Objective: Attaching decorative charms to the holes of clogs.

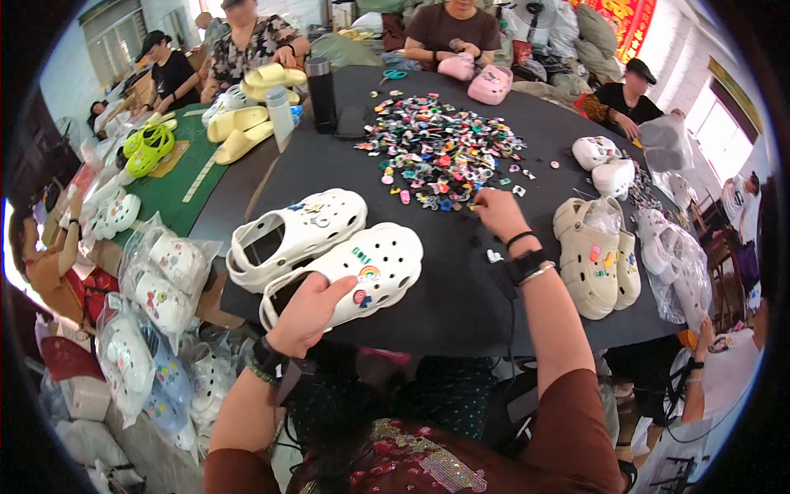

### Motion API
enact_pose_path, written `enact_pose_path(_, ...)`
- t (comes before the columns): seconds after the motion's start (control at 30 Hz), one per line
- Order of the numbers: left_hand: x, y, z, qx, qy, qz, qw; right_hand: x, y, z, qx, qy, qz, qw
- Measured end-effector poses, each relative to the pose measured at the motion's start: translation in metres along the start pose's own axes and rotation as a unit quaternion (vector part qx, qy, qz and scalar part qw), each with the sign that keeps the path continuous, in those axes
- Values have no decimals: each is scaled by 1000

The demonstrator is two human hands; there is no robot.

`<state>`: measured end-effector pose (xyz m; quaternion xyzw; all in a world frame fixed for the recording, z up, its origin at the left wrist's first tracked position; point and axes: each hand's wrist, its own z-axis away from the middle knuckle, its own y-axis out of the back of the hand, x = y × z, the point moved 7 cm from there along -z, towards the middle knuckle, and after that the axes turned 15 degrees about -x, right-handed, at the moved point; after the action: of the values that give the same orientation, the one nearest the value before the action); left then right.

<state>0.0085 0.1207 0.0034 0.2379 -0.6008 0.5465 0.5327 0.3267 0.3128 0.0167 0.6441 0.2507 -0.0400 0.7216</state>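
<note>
My left hand is closed on the near side of a white clog, thumb on its upper. That clog carries green letter charms, a rainbow charm and other small charms by my thumb. Beyond it lies a second white clog, also with charms on its upper. My right hand reaches to the near right edge of a big heap of colourful shoe charms. Its fingers are pinched together, and what is between them is too small to make out. A loose white charm lies near my right wrist.
Beige clogs stand on the black table at right, with white clogs behind. A dark bottle, yellow slippers and pink clogs lie farther back. Bagged clogs hang left. Several people work around the table.
</note>
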Motion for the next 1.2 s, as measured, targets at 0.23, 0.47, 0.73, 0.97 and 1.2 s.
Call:
enact_pose_path(0.23,1,-3,1,0,11,-2,1000,-110,27,57,-44,133,-173,975)
enact_pose_path(0.47,10,-17,4,-49,-16,-40,998,-198,3,91,-88,323,-160,928)
enact_pose_path(0.73,10,-22,8,-40,-4,-60,997,-209,-17,87,-100,243,-94,960)
enact_pose_path(0.97,6,-16,10,-15,22,-77,997,-215,-16,82,-94,223,-10,970)
enact_pose_path(1.2,1,-19,13,-14,-8,-73,997,-216,-9,64,-81,214,54,972)
